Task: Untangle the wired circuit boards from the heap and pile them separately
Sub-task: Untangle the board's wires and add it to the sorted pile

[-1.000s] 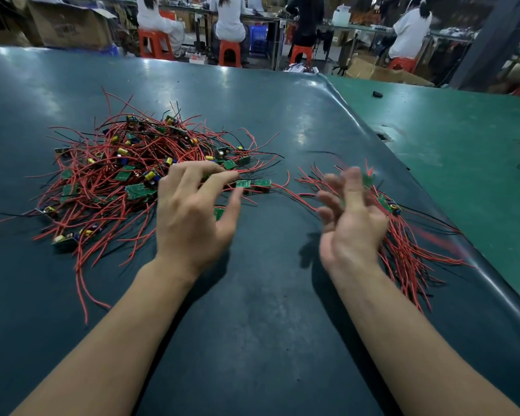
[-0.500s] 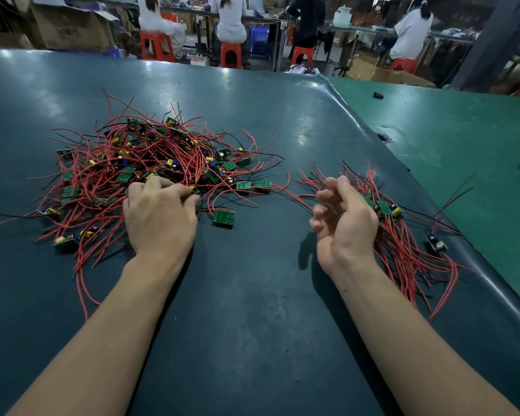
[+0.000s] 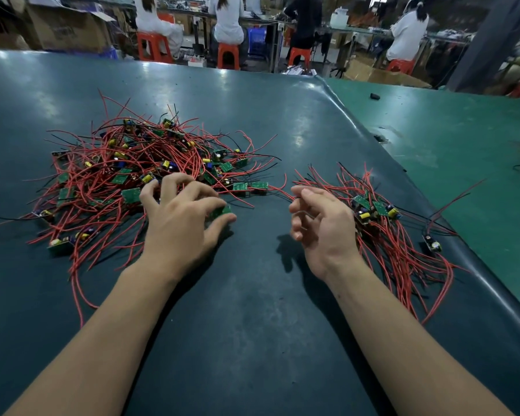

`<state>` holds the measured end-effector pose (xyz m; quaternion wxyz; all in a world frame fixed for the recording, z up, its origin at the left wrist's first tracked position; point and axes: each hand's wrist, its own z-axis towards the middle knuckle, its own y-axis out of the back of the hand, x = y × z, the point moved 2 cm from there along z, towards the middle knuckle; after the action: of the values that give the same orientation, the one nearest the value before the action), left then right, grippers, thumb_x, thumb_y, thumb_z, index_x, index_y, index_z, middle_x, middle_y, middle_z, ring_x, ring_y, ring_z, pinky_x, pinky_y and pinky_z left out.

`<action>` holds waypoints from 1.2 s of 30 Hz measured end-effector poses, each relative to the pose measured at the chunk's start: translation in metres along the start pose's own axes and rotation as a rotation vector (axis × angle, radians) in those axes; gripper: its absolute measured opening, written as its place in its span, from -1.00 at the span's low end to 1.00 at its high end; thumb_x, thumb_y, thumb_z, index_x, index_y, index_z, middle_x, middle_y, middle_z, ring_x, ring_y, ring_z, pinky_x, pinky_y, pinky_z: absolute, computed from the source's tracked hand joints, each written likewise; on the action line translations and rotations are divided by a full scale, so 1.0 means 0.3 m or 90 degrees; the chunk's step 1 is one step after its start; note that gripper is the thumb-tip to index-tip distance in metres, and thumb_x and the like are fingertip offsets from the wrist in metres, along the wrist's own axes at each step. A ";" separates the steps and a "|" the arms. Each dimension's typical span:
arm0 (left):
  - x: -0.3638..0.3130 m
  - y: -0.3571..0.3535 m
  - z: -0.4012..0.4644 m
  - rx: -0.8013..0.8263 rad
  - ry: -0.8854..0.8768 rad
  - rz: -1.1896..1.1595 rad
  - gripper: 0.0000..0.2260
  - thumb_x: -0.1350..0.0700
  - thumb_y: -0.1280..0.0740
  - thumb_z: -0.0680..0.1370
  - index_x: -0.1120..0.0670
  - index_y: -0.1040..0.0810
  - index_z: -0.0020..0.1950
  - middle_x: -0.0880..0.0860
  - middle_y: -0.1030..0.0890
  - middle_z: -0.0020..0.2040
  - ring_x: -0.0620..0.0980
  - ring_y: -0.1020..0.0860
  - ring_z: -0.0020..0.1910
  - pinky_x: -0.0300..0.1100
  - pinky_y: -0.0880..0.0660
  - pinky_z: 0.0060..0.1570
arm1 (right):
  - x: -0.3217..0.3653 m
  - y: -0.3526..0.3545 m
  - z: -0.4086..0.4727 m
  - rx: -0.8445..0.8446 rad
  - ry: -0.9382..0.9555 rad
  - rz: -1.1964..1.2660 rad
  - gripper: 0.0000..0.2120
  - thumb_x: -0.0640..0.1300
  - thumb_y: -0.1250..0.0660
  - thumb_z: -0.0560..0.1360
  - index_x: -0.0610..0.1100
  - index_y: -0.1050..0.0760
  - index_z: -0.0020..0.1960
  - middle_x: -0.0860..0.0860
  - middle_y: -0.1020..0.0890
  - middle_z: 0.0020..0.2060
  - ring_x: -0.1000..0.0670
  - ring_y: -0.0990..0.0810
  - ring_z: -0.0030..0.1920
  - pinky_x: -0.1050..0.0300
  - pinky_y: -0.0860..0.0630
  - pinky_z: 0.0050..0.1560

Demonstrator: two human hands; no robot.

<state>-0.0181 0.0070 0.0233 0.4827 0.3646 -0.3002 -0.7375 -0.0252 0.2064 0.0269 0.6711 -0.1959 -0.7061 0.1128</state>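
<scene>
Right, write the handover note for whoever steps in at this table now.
Left hand: fingers curled at the near edge of the big tangled heap of red-wired green circuit boards, thumb and fingers closing on one small green board.
Right hand: loosely curled, holding nothing, beside the smaller sorted pile of wired boards on the dark green table mat.
Done: the smaller pile is separated.
Left: most boards remain tangled in the heap.

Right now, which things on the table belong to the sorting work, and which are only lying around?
Part of the job:
- big heap of boards and red wires
- sorted pile
- small green board at the left hand
- right hand, holding nothing

Just lying about:
- small black thing on the green table
- orange stools
- cardboard boxes
</scene>
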 end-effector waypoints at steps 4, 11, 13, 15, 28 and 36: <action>-0.026 0.032 -0.003 -0.200 -0.001 -0.030 -0.73 -0.10 -0.35 0.56 0.05 -0.70 0.08 0.01 -0.65 0.01 0.20 -0.48 0.04 0.09 -0.25 0.05 | -0.018 -0.029 -0.013 0.103 -0.080 -0.103 -0.78 -0.10 -0.26 0.59 -0.20 -0.60 -0.10 -0.04 -0.59 -0.39 0.06 -0.44 -0.50 0.28 -0.34 -0.56; -0.118 0.009 -0.018 -0.097 -0.263 -0.251 -0.77 0.23 -0.39 0.53 0.28 -0.63 0.15 0.21 -0.59 0.02 0.17 -0.57 -0.03 0.03 -0.54 -0.01 | -0.046 -0.059 -0.038 0.288 -0.094 -0.118 -0.70 0.14 -0.35 0.41 -0.07 -0.63 -0.07 -0.05 -0.64 -0.32 0.05 -0.54 -0.46 0.28 -0.40 -0.56; -0.123 0.009 -0.018 -0.113 -0.228 -0.312 -0.75 0.23 -0.46 0.50 0.29 -0.62 0.14 0.18 -0.58 0.07 0.09 -0.57 0.03 -0.08 -0.53 0.06 | -0.041 -0.051 -0.037 0.274 -0.040 -0.108 -0.78 0.01 -0.36 0.42 -0.07 -0.63 -0.02 -0.05 -0.66 -0.26 0.06 -0.55 -0.42 0.27 -0.42 -0.55; -0.123 0.015 -0.020 -0.159 -0.181 -0.364 -0.70 0.17 -0.53 0.45 0.27 -0.60 0.11 0.16 -0.56 0.08 0.02 -0.55 0.01 -0.24 -0.49 0.03 | -0.028 -0.043 -0.025 0.242 -0.013 -0.080 -0.75 -0.07 -0.38 0.40 -0.09 -0.62 0.05 -0.04 -0.67 -0.18 0.07 -0.56 -0.37 0.27 -0.45 -0.54; -0.116 -0.040 -0.014 -0.027 0.153 -0.647 -0.99 0.12 -0.42 0.51 0.04 -0.62 -0.10 -0.09 -0.67 -0.28 -0.14 -0.64 -0.37 -0.33 -0.53 -0.32 | -0.020 -0.050 -0.031 0.148 0.214 -0.289 -0.82 -0.32 -0.37 0.53 -0.13 -0.64 0.06 0.07 -0.71 -0.19 0.06 -0.66 -0.20 0.34 -0.52 -0.33; -0.123 -0.043 0.007 -0.011 0.212 -0.806 -0.89 0.41 -0.38 0.49 0.22 -0.57 -0.12 -0.01 -0.65 -0.31 -0.03 -0.65 -0.31 -0.22 -0.61 -0.21 | -0.024 -0.041 -0.013 0.058 0.066 -0.103 -0.90 -0.23 -0.21 0.64 -0.19 -0.49 0.02 -0.01 -0.68 -0.22 0.01 -0.65 -0.39 0.19 -0.54 -0.49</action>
<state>-0.0162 0.0462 0.0232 -0.0020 0.5762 0.0573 -0.8153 -0.0228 0.1919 0.0258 0.7220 -0.1130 -0.6780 0.0795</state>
